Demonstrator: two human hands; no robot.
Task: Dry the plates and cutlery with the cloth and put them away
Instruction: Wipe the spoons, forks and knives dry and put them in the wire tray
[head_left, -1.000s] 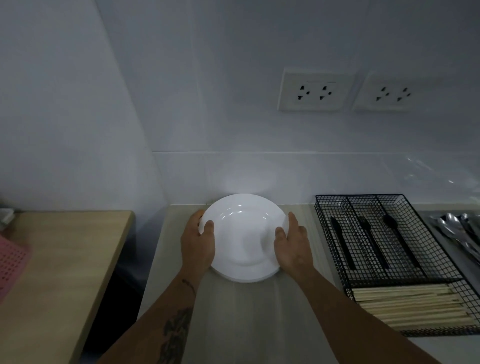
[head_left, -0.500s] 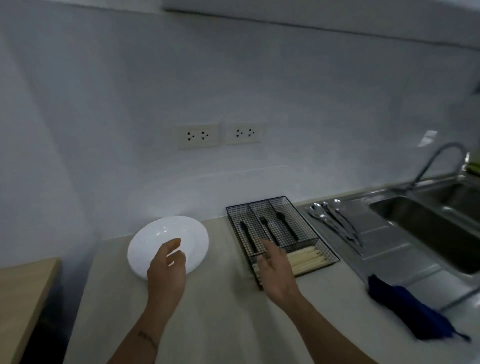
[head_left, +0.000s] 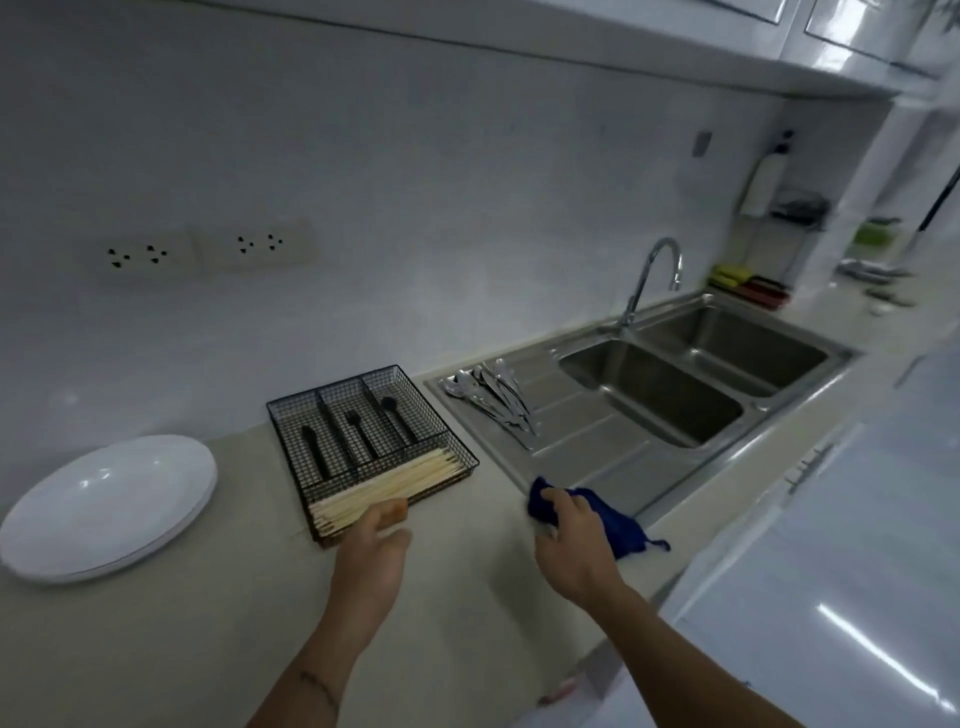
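Note:
A stack of white plates (head_left: 106, 506) lies on the beige counter at the left. Right of it stands a black wire cutlery tray (head_left: 371, 439) holding black utensils and pale chopsticks (head_left: 387, 491). Several steel spoons and forks (head_left: 493, 397) lie on the sink's draining board (head_left: 587, 441). A dark blue cloth (head_left: 610, 522) lies at the counter's front edge by the draining board. My right hand (head_left: 571, 551) is on the cloth, fingers curled into it. My left hand (head_left: 371, 551) hovers with relaxed fingers in front of the tray, holding nothing.
A steel double sink (head_left: 696, 374) with a curved tap (head_left: 654, 275) fills the right side. Sponges (head_left: 730, 275) and a small rack stand behind it. Two wall sockets (head_left: 202, 252) sit above the counter. White cabinet fronts (head_left: 831, 571) run below right.
Both hands left the plates; the view swung right to the sink. My right hand travelled to the blue cloth and took hold of it. My left hand drifted right toward the tray.

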